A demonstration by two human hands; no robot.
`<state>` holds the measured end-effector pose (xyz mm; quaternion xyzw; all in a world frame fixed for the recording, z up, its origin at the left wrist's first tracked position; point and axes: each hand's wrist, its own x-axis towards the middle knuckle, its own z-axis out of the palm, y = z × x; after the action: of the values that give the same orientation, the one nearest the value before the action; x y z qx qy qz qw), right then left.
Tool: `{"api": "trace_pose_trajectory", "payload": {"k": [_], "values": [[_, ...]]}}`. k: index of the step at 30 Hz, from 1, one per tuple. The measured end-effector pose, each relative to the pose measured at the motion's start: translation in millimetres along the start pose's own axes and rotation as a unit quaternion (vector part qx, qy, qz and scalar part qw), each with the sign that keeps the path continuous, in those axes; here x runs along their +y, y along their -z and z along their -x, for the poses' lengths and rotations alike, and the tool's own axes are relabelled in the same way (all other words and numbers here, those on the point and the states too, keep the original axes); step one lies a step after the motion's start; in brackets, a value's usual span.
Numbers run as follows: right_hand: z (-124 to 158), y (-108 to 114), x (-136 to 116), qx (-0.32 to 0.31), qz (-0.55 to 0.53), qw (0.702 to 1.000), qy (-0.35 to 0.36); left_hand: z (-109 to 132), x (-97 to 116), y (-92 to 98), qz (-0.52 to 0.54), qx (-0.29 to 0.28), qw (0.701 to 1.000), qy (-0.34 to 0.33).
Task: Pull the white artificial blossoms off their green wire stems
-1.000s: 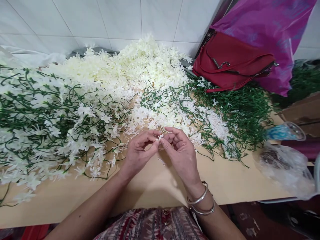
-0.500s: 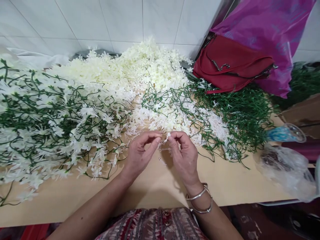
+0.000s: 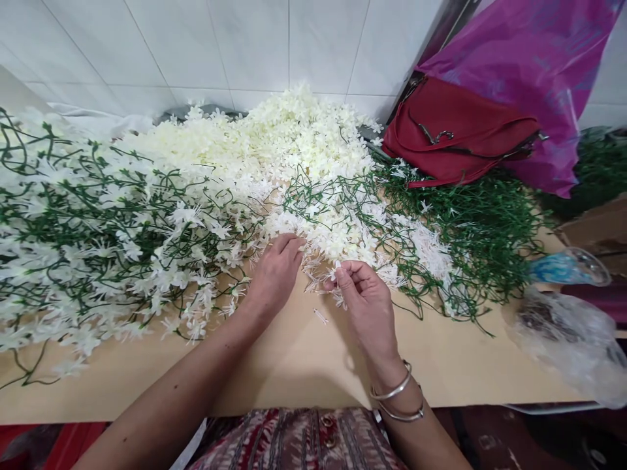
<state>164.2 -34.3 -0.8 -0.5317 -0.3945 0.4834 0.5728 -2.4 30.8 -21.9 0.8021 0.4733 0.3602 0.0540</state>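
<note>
My right hand (image 3: 367, 300) is closed in a pinch, a small white artificial flower (image 3: 335, 269) between its thumb and fingers. Farther left, my left hand (image 3: 278, 271) touches the near edge of the loose white blossoms (image 3: 337, 241), back of the hand upward. Its fingers are curled together, and their tips are partly hidden, so what they pinch cannot be made out. Between the hands lie thin white stamens (image 3: 313, 277), with one small piece (image 3: 320, 316) apart on the tabletop. Green stems (image 3: 313, 196) rest over the blossoms just beyond.
White flowers on green stems (image 3: 122, 241) are heaped at left. Cream blossoms (image 3: 294, 130) are piled against the tiled wall (image 3: 255, 46). At right are green stems (image 3: 480, 222), a red handbag (image 3: 460, 130), a purple bag (image 3: 533, 65), a blue-patterned cup (image 3: 563, 267) and a clear plastic bag (image 3: 573, 339).
My left hand has moved away from the right hand, forward to the edge of the blossoms, and turned back upward. My right hand keeps its pinch on the small flower, nearly in place.
</note>
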Motion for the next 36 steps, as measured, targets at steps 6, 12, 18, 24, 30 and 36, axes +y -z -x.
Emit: {"api": "trace_pose_trajectory", "payload": {"k": [6, 12, 18, 24, 30, 36], "values": [[-3.3, 6.7, 3.2, -0.004, -0.025, 1.0, -0.005, 2.7, -1.9, 9.6, 0.017, 0.037, 0.999, -0.008], [-7.9, 21.5, 0.8, 0.085, 0.035, 0.992, 0.085, 11.5, 12.5, 9.6, 0.054, -0.008, 0.997, -0.047], [-7.1, 34.6, -1.0, 0.139, 0.077, 0.981, 0.108, 12.0, 34.9, 7.6, 0.079, -0.063, 0.991, -0.082], [-3.7, 28.5, 0.9, 0.086, 0.072, 0.992, 0.058, -24.2, 27.8, -4.2, -0.005, -0.014, 0.998, -0.057], [-0.4, 23.6, 1.9, 0.062, 0.068, 0.994, 0.057, -55.0, 17.1, -15.3, -0.04, -0.014, 0.996, -0.076], [-1.4, 22.8, -2.2, 0.047, 0.059, 0.996, 0.041, -44.7, 32.7, 20.0, 0.248, 0.107, 0.96, 0.071]]}}
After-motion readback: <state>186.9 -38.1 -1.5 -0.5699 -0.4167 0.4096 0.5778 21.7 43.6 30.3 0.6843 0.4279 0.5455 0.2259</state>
